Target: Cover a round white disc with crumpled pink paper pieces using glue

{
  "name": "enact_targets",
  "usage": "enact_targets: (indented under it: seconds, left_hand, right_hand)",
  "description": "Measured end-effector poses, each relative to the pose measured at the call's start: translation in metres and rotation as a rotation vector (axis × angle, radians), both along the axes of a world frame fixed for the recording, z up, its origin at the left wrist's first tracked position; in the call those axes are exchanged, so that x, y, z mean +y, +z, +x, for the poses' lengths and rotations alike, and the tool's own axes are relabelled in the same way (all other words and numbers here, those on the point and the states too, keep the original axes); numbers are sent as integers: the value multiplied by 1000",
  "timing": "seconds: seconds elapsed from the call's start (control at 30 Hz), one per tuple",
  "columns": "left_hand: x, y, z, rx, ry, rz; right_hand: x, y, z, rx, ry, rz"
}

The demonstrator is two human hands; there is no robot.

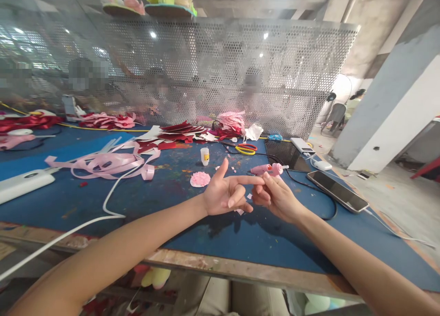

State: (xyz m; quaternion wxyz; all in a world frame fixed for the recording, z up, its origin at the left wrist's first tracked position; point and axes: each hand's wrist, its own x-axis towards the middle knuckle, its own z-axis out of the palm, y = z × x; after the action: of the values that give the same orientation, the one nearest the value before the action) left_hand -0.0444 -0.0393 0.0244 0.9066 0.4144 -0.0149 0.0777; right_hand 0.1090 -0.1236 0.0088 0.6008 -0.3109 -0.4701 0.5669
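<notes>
My left hand (228,192) is over the middle of the blue table (144,215), palm turned up, thumb raised and index finger stretched to the right, the other fingers partly curled with nothing in them. My right hand (277,196) pinches the tip of that index finger between thumb and fingertips. Behind my right hand lies a pink glue gun (266,169). A round pad of pink petals (200,179) rests left of my left hand, with a small clear bottle (205,156) standing behind it.
Pink ribbon (99,162) and a white device (25,184) with its cable lie at left. Scissors (245,148) and red fabric pieces (182,131) are at the back, before a perforated metal screen (213,77). A phone (338,191) lies at right.
</notes>
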Motion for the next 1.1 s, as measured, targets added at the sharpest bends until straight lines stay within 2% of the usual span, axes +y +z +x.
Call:
enact_targets:
  seconds: [0.23,0.37,0.43,0.53,0.6,0.73,0.8,0.83,0.9,1.0,1.1]
  left_hand:
    - [-4,-4,2,-10,23,21]
    - [-5,-8,6,21,97,81]
    - [-3,-8,7,46,215,132]
    - [6,-4,9,63,518,238]
    - [15,1,8,83,708,430]
    - [34,2,6,257,860,1073]
    - [42,-4,5,327,857,1353]
    - [45,-7,4,356,812,1487]
    - [48,-14,3,391,741,1594]
    - [50,-18,2,431,658,1630]
    - [51,-17,2,461,593,1649]
  right_hand:
    - [3,1,1,9,-65,2]
    - [5,-4,1,-118,-180,55]
    - [3,-6,0,-256,-238,104]
    - [-4,-5,0,-468,-399,219]
    - [-9,-1,3,-541,-577,332]
    - [-11,10,18,-633,-910,655]
    - [-9,14,28,-765,-1147,854]
    - [-9,16,33,-853,-1279,935]
    - [-8,19,40,-1026,-1470,1006]
    - [-9,22,47,-1155,-1529,917]
    - [-7,22,54,-1129,-1531,759]
